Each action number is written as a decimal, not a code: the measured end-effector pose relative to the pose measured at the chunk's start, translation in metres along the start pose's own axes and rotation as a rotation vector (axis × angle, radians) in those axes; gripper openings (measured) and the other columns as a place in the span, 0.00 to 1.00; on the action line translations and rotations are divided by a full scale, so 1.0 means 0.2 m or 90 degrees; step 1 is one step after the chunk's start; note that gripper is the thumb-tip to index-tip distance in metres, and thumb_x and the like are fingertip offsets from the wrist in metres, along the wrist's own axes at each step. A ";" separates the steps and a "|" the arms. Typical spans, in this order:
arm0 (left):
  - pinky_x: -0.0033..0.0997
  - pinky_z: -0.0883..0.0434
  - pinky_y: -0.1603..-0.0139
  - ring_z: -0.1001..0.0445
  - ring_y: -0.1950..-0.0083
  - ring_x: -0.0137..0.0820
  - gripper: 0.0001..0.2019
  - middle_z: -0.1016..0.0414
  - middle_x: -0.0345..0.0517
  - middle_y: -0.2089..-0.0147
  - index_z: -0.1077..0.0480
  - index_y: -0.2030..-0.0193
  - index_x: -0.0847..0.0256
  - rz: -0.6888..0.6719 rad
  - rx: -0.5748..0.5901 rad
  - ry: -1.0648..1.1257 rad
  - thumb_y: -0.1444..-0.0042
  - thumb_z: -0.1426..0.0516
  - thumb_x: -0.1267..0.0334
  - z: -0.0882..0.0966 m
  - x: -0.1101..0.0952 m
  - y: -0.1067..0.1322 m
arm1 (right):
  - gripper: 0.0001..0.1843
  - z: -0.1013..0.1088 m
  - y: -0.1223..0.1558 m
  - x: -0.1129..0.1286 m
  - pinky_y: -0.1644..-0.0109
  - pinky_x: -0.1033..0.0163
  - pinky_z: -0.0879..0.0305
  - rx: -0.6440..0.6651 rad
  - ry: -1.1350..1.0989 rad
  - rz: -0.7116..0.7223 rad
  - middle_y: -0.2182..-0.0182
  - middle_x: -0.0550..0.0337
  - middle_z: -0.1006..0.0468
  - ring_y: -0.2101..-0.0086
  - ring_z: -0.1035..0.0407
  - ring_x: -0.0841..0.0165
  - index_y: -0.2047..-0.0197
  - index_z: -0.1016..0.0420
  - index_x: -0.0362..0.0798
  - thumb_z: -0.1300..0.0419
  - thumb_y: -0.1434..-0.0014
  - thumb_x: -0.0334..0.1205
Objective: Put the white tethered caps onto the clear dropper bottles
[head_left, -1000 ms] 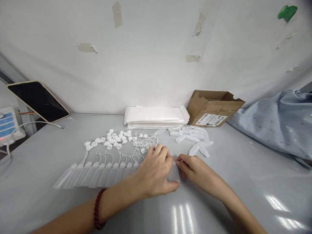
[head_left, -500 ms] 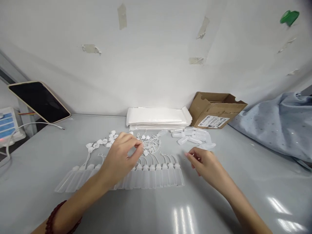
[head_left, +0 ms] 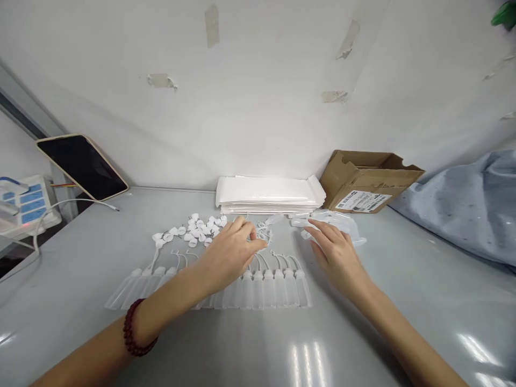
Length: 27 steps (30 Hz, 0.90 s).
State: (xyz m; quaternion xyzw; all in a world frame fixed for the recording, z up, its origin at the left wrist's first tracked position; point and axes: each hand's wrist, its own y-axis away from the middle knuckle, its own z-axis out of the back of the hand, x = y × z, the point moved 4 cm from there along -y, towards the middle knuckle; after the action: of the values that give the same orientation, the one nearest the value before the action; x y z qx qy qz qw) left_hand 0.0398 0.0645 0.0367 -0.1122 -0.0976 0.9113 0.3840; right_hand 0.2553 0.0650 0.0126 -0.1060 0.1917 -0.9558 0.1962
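Observation:
My left hand (head_left: 231, 255) is over the row of tubes, thumb and forefinger bent together beside a tangle of white cords (head_left: 264, 231). Whatever its fingertips may hold is hidden. To the right, my right hand (head_left: 336, 255) has its fingers apart and reaches over loose clear plastic tubes (head_left: 300, 222), with nothing visible in its grasp. Several translucent tubes (head_left: 268, 290) lie side by side, their white capped ends and cord loops pointing away from me. My left forearm covers part of that row. Small white caps (head_left: 197, 231) are scattered behind it.
A stack of white padded envelopes (head_left: 270, 192) lies against the wall. An open cardboard box (head_left: 368, 183) stands right of it, with grey-blue fabric (head_left: 463, 209) beyond. On the left are a leaning phone (head_left: 83, 166), a white cable (head_left: 80, 200) and a power strip (head_left: 34, 201).
My left hand has moved right towards the cord tangle, uncovering more caps. My right hand has opened its fingers and reached forward over the loose tubes. The view has shifted slightly left.

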 end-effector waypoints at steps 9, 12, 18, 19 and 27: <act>0.32 0.36 0.65 0.38 0.60 0.36 0.10 0.32 0.49 0.64 0.30 0.70 0.64 -0.074 0.042 -0.036 0.43 0.48 0.78 0.00 0.00 -0.05 | 0.23 -0.05 0.02 -0.03 0.53 0.45 0.36 0.036 0.031 -0.025 0.49 0.47 0.22 0.50 0.30 0.53 0.51 0.26 0.42 0.55 0.42 0.20; 0.31 0.38 0.66 0.38 0.61 0.36 0.11 0.32 0.49 0.64 0.29 0.69 0.63 -0.079 0.044 -0.021 0.43 0.49 0.79 -0.01 0.02 -0.05 | 0.26 -0.05 0.01 -0.02 0.54 0.45 0.36 0.059 0.044 0.001 0.49 0.50 0.22 0.49 0.31 0.52 0.51 0.26 0.44 0.55 0.46 0.16; 0.33 0.40 0.66 0.39 0.61 0.36 0.13 0.33 0.48 0.65 0.29 0.73 0.63 -0.075 0.049 0.020 0.42 0.48 0.79 -0.01 0.04 -0.06 | 0.30 -0.07 0.01 -0.02 0.51 0.50 0.35 0.076 0.062 0.040 0.47 0.50 0.23 0.46 0.34 0.53 0.51 0.25 0.41 0.54 0.53 0.14; 0.34 0.40 0.65 0.39 0.61 0.36 0.12 0.32 0.48 0.65 0.29 0.74 0.63 -0.072 0.049 0.032 0.43 0.47 0.78 0.00 0.03 -0.06 | 0.28 -0.07 0.01 -0.02 0.50 0.51 0.35 0.071 0.064 0.039 0.48 0.50 0.23 0.46 0.34 0.53 0.52 0.25 0.41 0.54 0.51 0.15; 0.30 0.31 0.62 0.32 0.57 0.34 0.08 0.28 0.44 0.61 0.24 0.60 0.55 0.076 -0.038 0.209 0.39 0.45 0.66 0.02 0.07 -0.07 | 0.19 -0.07 0.02 -0.04 0.51 0.49 0.36 0.037 0.074 0.014 0.50 0.46 0.22 0.48 0.33 0.49 0.58 0.23 0.40 0.53 0.42 0.22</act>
State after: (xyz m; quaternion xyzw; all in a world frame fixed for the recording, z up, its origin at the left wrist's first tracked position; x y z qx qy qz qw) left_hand 0.0383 0.0835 0.0428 -0.2769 -0.0539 0.8985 0.3363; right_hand 0.2595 0.0693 -0.0021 -0.0428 0.1759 -0.9633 0.1982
